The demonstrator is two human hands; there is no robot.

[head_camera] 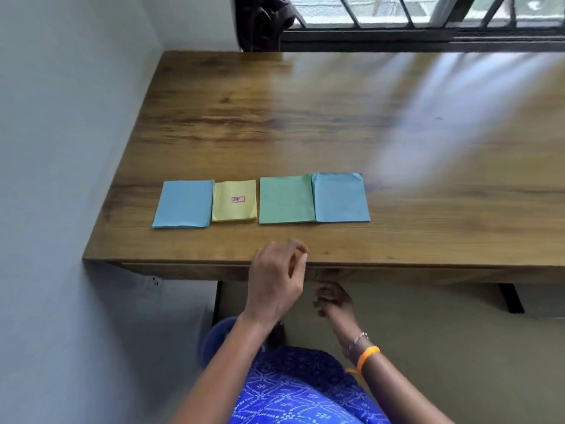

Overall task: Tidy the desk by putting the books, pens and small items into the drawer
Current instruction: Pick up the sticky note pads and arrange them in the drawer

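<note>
Several thin books lie in a row near the front of the wooden desk (305,123): a light blue one (182,204), a small yellow one with a red label (234,201), a green one (286,199) and another blue one (340,198). My left hand (276,278) hovers at the desk's front edge, fingers loosely curled, holding nothing. My right hand (333,298) is below the desk edge, its fingers hooked up under the drawer front (397,274), which looks closed. The fingertips are hidden in shadow.
The desk stands in a corner, with a white wall (61,148) on the left and a barred window (412,13) behind. A dark cloth (263,19) hangs at the back. A black desk bracket (512,298) shows at the lower right.
</note>
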